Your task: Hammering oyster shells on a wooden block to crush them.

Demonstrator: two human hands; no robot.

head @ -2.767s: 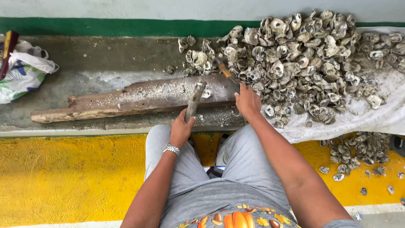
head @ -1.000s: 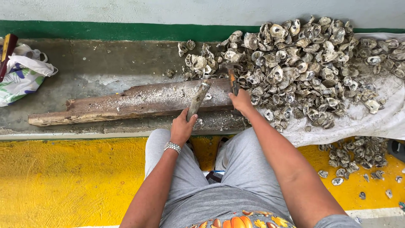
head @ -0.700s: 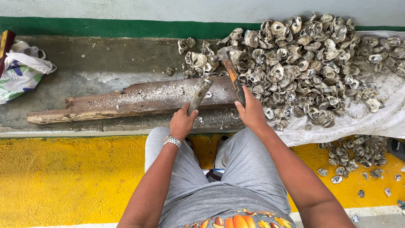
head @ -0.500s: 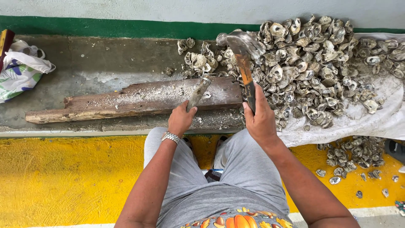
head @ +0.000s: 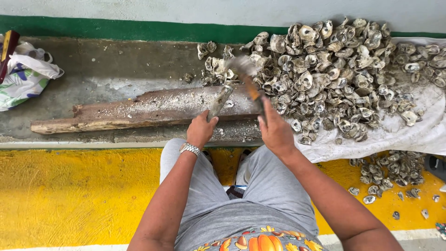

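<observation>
— Oyster, long and narrow, was held upright on the plank by the left hand, which was closed around its lower end.

— And the right hand?

— It was wrapped shut around the handle of a hammer. The head was blurred above the plank, just beside the top of the oyster; whether contact was made could not be told.

— Where was the plank set?

— It was laid along a grey concrete ledge, under a green wall stripe. Its top was dusted with pale shell grit, thickest near the oyster.

— How much work was judged done?

— That could only be estimated. A big heap of shells was piled on a white cloth to the right, touching the plank's end. Many were seen lying open-faced, so a fair share was taken as already worked, though opened and unopened ones could not be sorted with certainty. A smaller scatter of shells was seen on the yellow floor below the cloth.

— And what was left?

— The oyster in hand was judged not yet split, and part of the heap probably untouched.

— Anything else noted?

— A patterned plastic bag was seen at the far left of the ledge, well apart from both hands.
</observation>
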